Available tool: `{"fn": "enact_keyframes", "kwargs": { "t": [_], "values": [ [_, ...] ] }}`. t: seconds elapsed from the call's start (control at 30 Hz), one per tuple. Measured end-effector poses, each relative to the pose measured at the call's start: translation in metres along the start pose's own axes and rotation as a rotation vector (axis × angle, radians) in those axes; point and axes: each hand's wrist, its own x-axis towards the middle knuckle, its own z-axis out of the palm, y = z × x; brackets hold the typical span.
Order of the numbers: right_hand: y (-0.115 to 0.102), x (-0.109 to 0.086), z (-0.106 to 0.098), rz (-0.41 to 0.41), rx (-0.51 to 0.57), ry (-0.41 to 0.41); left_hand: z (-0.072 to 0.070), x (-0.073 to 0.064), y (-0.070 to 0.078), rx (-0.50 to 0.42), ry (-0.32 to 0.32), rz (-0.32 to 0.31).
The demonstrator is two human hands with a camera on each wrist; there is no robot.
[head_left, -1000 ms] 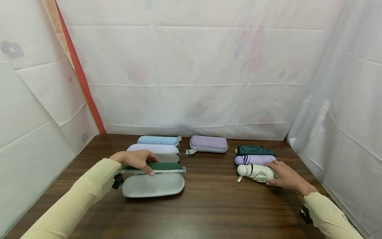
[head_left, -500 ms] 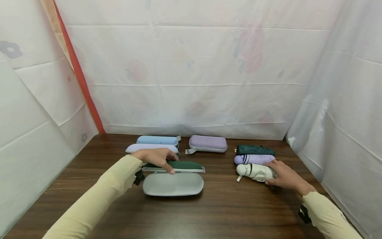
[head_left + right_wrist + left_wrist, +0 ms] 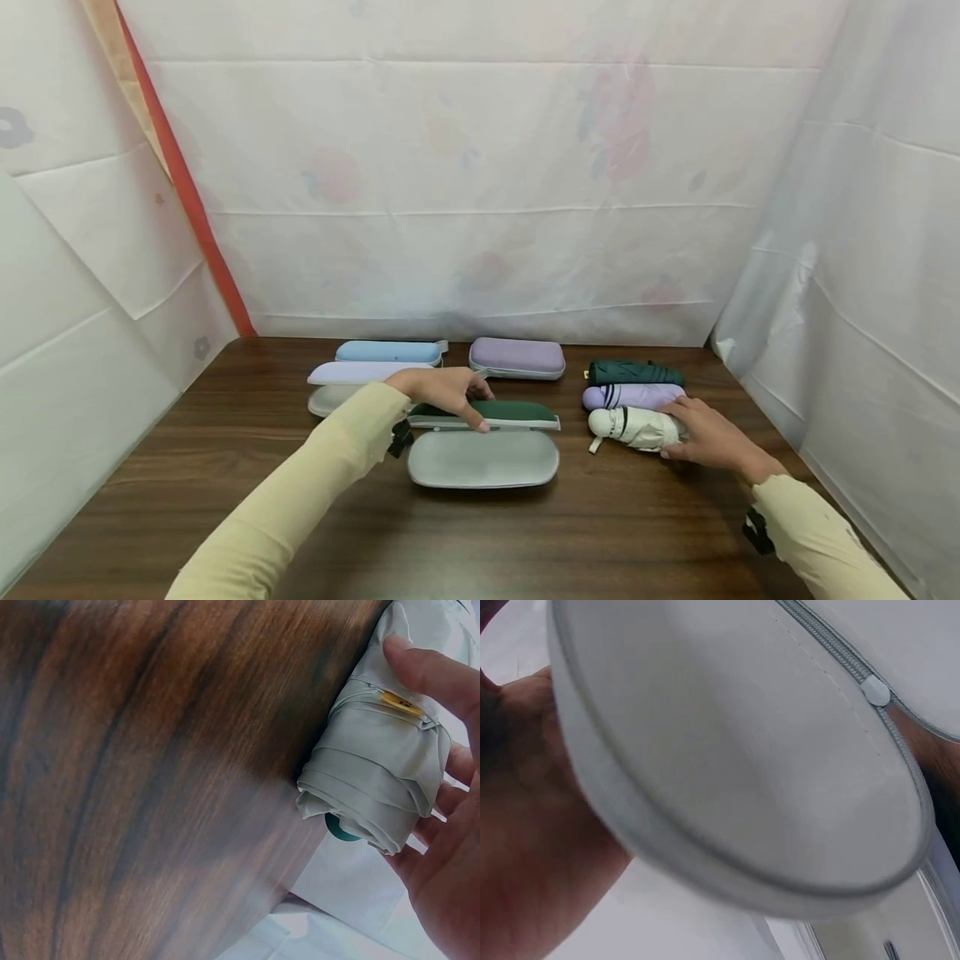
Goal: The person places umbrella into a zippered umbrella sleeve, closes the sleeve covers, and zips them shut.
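The left hand (image 3: 453, 393) pinches the upper half of an open, long rounded green zip case with pale grey lining (image 3: 483, 450), near the middle of the brown wood-grain table (image 3: 480, 542); whether the case touches the tabletop is unclear. The right hand (image 3: 708, 433) curls round the end of a folded cream fabric umbrella (image 3: 641, 428), lying just in front of a folded lilac fabric umbrella (image 3: 630, 397). Behind the green case sits a closed purple rounded zip case (image 3: 517, 357).
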Motion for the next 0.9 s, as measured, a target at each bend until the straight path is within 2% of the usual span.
{"fn": "enact_keyframes", "kwargs": {
  "t": [0.3, 0.63, 0.8, 0.9],
  "values": [
    [-0.004, 0.002, 0.0, -0.004, -0.007, -0.014, 0.007, 0.016, 0.007, 0.016, -0.019, -0.018],
    [-0.009, 0.001, -0.002, -0.026, -0.063, -0.003, 0.011, 0.024, 0.005, 0.01, -0.014, -0.027],
    [-0.01, 0.002, -0.001, -0.008, -0.037, -0.023, 0.013, 0.026, 0.005, -0.003, -0.008, -0.025],
    [-0.01, 0.001, 0.0, -0.026, -0.016, -0.029, 0.014, 0.026, 0.004, -0.006, -0.005, -0.025]
  ]
}}
